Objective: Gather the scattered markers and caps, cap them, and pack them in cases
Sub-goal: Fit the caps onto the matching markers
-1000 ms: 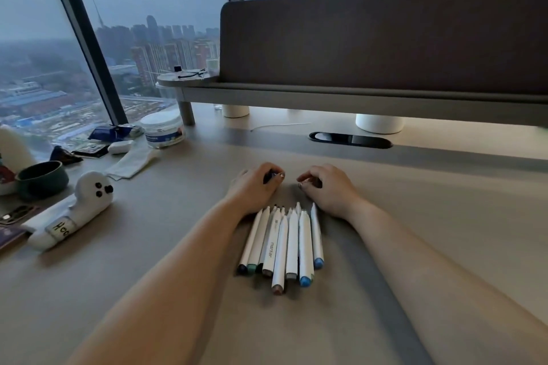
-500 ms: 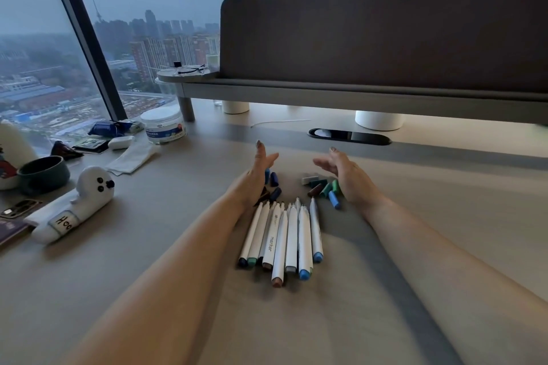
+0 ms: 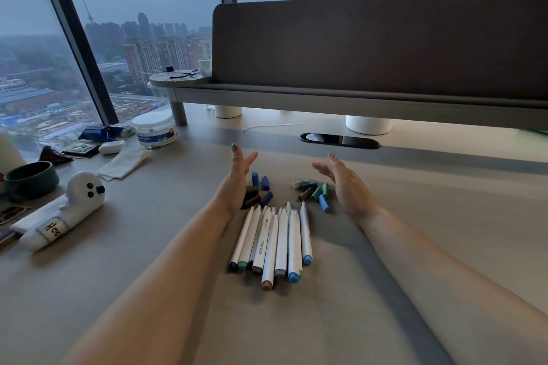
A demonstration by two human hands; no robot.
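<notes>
Markers (image 3: 272,243): a tight row of white barrels lying side by side on the desk (image 3: 430,261) between the two forearms, uncapped tips pointing away and coloured ends (blue, green, brown, grey) toward the camera.
Writing on markers: one barrel reads "marker" along its length; smaller print above it is too small to read.
Left caps (image 3: 261,190): a loose cluster of blue, grey and dark brown caps just beyond the marker tips, beside the left palm.
Right caps (image 3: 314,193): a cluster of white, teal, green, brown and blue caps, just beside the right palm.
Left hand (image 3: 237,184): fingers straight and spread, palm turned inward, holding nothing.
Right hand (image 3: 347,184): fingers extended and relaxed, palm facing the left one, holding nothing.
Seal figure (image 3: 68,210): white, lying at the left of the desk; its label shows "Hoo", the rest hidden.
Tub (image 3: 155,130): white lid, blue label, print unreadable, near the window.
Bowl (image 3: 29,179): dark green, far left.
</notes>
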